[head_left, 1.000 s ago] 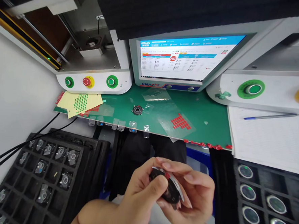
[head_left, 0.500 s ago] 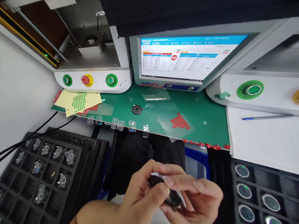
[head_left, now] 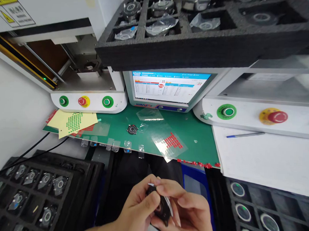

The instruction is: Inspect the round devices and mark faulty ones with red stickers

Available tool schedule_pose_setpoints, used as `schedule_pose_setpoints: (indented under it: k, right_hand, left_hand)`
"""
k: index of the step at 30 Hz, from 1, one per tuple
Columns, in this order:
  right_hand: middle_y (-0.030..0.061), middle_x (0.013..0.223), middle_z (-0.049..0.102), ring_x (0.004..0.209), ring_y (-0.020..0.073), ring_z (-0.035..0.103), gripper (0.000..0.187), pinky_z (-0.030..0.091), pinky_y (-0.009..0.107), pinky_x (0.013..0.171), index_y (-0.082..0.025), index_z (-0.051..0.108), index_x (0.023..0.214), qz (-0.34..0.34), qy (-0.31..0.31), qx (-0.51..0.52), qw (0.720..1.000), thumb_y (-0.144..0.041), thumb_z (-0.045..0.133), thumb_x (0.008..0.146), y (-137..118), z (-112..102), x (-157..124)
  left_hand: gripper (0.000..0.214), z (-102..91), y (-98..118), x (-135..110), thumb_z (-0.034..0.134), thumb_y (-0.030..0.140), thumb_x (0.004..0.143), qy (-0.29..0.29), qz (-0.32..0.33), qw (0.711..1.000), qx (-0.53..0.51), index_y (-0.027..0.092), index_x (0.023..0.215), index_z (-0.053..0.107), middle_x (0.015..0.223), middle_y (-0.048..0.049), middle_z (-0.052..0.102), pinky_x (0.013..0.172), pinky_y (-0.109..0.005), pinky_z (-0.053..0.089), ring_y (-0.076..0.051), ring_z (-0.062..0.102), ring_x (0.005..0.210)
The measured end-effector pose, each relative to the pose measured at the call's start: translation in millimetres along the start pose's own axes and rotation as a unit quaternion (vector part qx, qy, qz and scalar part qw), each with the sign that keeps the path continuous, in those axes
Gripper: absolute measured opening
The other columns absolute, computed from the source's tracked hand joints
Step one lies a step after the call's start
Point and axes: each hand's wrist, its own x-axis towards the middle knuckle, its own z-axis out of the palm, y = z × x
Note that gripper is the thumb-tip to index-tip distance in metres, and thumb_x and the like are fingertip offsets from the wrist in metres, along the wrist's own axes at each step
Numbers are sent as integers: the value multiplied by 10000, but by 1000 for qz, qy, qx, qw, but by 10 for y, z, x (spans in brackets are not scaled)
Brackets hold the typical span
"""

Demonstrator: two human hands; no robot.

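Note:
Low in the middle of the head view, my left hand (head_left: 137,206) and my right hand (head_left: 191,213) are closed together round a dark watch case (head_left: 164,211). The case is tilted, and a pale, thin edge shows along its upper right side. My left thumb presses on its face, while the right fingers grip the top and far side. Much of the case is hidden by the fingers. Beyond my hands, another round black watch case (head_left: 132,129) lies on the green mat (head_left: 117,122).
Foam trays with watch parts stand at the left (head_left: 5,193) and right (head_left: 259,202). Another loaded foam tray (head_left: 174,54) overhangs the monitor (head_left: 169,88). Button panels flank the screen. A sheet of red stickers (head_left: 174,141), a yellow sheet (head_left: 59,123) and a pen (head_left: 244,135) lie about.
The view has tilted upward, bringing the loaded foam tray above the monitor into sight. Both hands keep hold of the watch case, which is turned slightly.

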Motion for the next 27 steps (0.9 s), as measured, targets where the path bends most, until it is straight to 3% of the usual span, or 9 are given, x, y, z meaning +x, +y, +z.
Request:
schedule_pose_setpoints:
  k: [5,8,10,11,12,14,17,21,27]
  right_hand:
    - [131,1230,682,1187,231,655,415,585,370,972,-233,481,1272,21,-16,-40,999,-82,636,918,79,-99,32]
    - [107,1245,677,1184,203,658,409,591,335,952,-264,455,1243,33,9,-106,994,-93,638,919,135,-299,122]
    - [96,1221,680,1162,204,669,359,588,349,954,-261,461,1200,37,-1,-231,972,-141,647,917,195,-559,276]
    - [103,1215,678,1161,218,668,323,584,371,958,-254,468,1177,49,-24,-315,947,-174,643,918,234,-719,383]
    - [118,1219,672,1154,239,668,265,587,396,942,-247,477,1153,57,-62,-406,910,-213,613,929,277,-886,503]
    - [138,1191,674,1106,274,677,233,583,438,901,-230,488,1148,97,-149,-515,838,-213,544,923,372,-1200,759]
    - [117,987,707,930,306,690,261,567,452,810,-205,559,1070,131,-213,-550,797,-136,543,818,509,-1501,1074]
    - [119,967,709,901,301,668,317,540,435,807,-181,586,1050,160,-254,-567,767,-72,521,759,648,-1594,1242]
    - [136,1011,706,987,336,660,245,536,509,863,-170,593,1020,169,-241,-555,778,-92,544,793,734,-1529,1185]
  left_hand:
    - [437,-63,52,161,637,588,885,-6,-43,999,27,155,864,583,649,-11,594,516,-158,397,-94,538,548]
    - [568,-268,271,335,403,687,948,10,-10,958,285,172,1062,614,943,-94,684,744,-277,529,-201,671,860]
    - [465,-485,493,525,401,566,988,89,59,830,547,188,1188,584,1149,-128,660,958,-397,500,-262,629,1087]
    - [380,-604,610,636,481,480,965,144,90,724,668,192,1191,583,1213,-138,639,1025,-455,461,-295,589,1164]
    - [332,-721,723,747,582,388,905,174,104,668,716,176,1160,601,1274,-168,605,1089,-539,385,-356,517,1253]
    - [296,-919,908,948,662,223,801,182,103,616,759,169,1091,639,1315,-179,587,1116,-610,321,-413,457,1305]
    - [294,-1084,1057,1130,663,110,733,151,83,615,770,191,1015,678,1228,-139,657,1056,-586,412,-394,548,1207]
    - [274,-1127,1129,1165,663,133,739,154,84,636,752,203,1002,686,1124,-118,704,1017,-553,460,-367,593,1138]
    - [368,-1011,1125,1126,689,310,788,177,101,757,621,219,1139,628,1204,-101,671,959,-443,515,-273,656,1031]
